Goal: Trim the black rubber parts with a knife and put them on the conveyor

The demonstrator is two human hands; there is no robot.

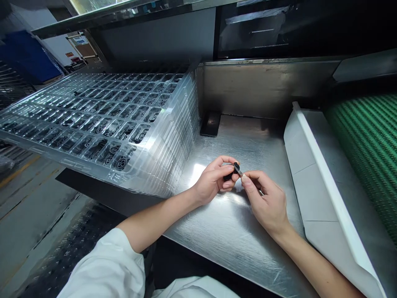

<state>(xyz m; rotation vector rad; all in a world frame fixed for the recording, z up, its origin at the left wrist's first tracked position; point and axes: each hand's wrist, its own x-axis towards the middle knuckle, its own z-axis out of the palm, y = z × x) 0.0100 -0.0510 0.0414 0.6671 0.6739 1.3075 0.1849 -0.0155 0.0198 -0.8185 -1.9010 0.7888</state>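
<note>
Above the steel worktop (198,169), my left hand (214,179) is closed around a small black part (236,166), its thumb and fingers covering much of it. My right hand (267,203) pinches a small thin metal blade (239,171) between thumb and fingertips. The blade's tip reaches the black part and seems to touch it. Most of the blade's back end is hidden by my fingers. Left of my hands stands a tall stack of clear plastic trays (176,136), its top tray's pockets holding several black round parts (121,163).
A dark phone-like slab (211,124) lies at the back of the worktop. On the right, a white raised guard (322,157) separates it from a green ribbed belt (369,136). A metal wall (266,85) closes off the back.
</note>
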